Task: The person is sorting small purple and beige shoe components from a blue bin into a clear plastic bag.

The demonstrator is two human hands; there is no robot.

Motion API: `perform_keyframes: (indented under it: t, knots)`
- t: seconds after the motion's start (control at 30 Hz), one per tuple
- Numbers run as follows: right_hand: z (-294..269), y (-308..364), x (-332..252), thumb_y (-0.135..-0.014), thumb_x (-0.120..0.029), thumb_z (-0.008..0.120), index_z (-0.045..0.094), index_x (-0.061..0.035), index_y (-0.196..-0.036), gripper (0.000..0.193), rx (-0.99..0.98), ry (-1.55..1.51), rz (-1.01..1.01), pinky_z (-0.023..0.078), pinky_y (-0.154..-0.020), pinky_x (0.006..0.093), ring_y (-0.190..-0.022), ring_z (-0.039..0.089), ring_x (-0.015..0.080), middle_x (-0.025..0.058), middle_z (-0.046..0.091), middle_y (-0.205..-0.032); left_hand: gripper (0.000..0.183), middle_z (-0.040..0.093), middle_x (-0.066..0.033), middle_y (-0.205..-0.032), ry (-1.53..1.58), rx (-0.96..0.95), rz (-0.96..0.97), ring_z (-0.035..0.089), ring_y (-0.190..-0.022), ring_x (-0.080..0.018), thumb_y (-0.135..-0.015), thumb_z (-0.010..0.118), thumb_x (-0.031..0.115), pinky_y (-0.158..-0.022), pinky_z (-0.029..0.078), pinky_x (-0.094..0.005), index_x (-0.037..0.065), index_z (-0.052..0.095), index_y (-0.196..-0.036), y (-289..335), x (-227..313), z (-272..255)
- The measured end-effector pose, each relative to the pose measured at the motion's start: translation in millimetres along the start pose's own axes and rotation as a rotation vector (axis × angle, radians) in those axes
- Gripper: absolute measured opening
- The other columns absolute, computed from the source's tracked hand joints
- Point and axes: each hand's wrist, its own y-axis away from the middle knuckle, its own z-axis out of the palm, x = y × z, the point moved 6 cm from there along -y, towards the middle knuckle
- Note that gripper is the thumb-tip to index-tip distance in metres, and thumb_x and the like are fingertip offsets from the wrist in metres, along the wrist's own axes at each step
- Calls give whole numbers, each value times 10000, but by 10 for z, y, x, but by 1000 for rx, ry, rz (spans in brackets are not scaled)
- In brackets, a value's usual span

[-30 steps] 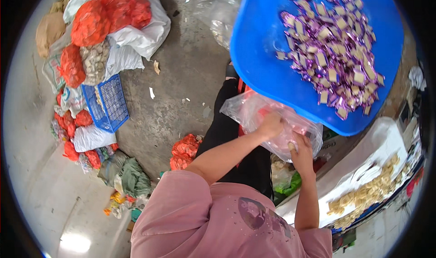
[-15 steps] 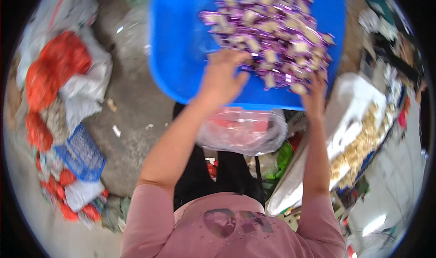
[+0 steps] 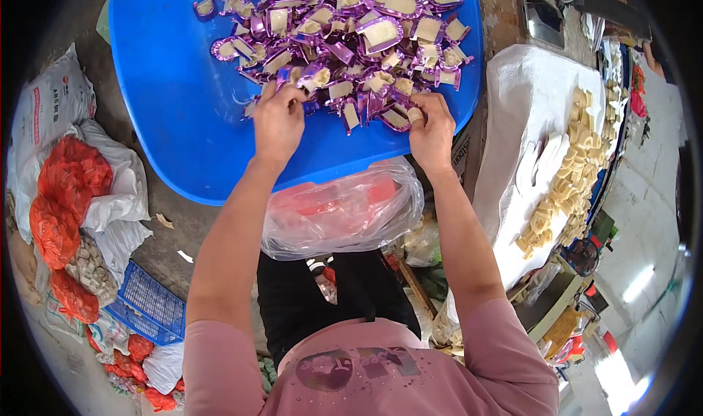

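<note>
A heap of small shiny purple pieces with cream-coloured backs (image 3: pixel 381 34) lies in a large blue tub (image 3: pixel 165 134). At the heap's near left edge, my left hand (image 3: pixel 278 123) is closed, its thumb and forefinger pinching one purple-and-cream piece (image 3: pixel 315 78). My right hand (image 3: pixel 433 134) is at the near right edge of the heap, fingers bent and closed on a purple-rimmed piece (image 3: pixel 395 119). A beige band or small piece shows at its fingertips; which of these cannot be made out. Both wrists pass over the tub's near rim.
Against the tub's near side sits a clear plastic bag over a red container (image 3: pixel 340 207). To the right, cream pieces (image 3: pixel 564 182) lie on a white woven sack (image 3: pixel 512 86). On the left are red mesh bags (image 3: pixel 62 196), white sacks (image 3: pixel 55 101) and a blue crate (image 3: pixel 150 302).
The tub and heap now appear further left in view. My left hand has gone from loosely spread fingers to a pinch on a piece. My right hand has closed at the heap's edge.
</note>
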Motion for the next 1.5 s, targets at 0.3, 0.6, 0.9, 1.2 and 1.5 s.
perform_keyframes:
  t: [0.3,0.6,0.9,1.2,1.5]
  knots:
    - [265,-121,-155,-721,-127,719,406,-167,-1354,707,-421,325,135,444,-908,423,-1092,507,404,194,388,-1315,181,594,-104,-848,-18,33,-69,564,-830,-293,-701,703,24,-824,449,-385,58,635,-865,72,-8,-193]
    - [33,-41,230,-762,77,617,590,-63,-1130,396,-86,-224,239,489,-677,264,-710,610,146,90,637,-838,235,625,-107,-843,-45,3,-60,620,-627,-209,-693,724,-4,-595,505,-329,6,665,-920,-94,-261,-294]
    - [-121,63,296,-814,122,546,539,-24,-1128,347,147,-579,430,443,-629,218,-688,530,77,25,599,-798,196,509,16,-606,902,-83,-557,410,-504,-49,-870,639,128,-461,288,-208,-36,627,-976,350,-189,-448]
    - [-583,153,96,-754,182,488,569,12,-1028,333,471,-637,233,474,-807,269,-886,585,144,89,622,-1003,169,659,-57,-848,946,-327,-504,586,-691,-95,-847,619,34,-596,461,-218,-28,626,-1003,822,113,-493]
    - [37,1474,-422,-681,154,501,614,-80,-1059,459,-735,-290,21,473,-817,400,-961,582,336,150,623,-969,352,566,-151,-1105,33,-843,32,618,-779,-300,-754,636,-10,-726,509,-347,154,663,-1065,1708,523,-171]
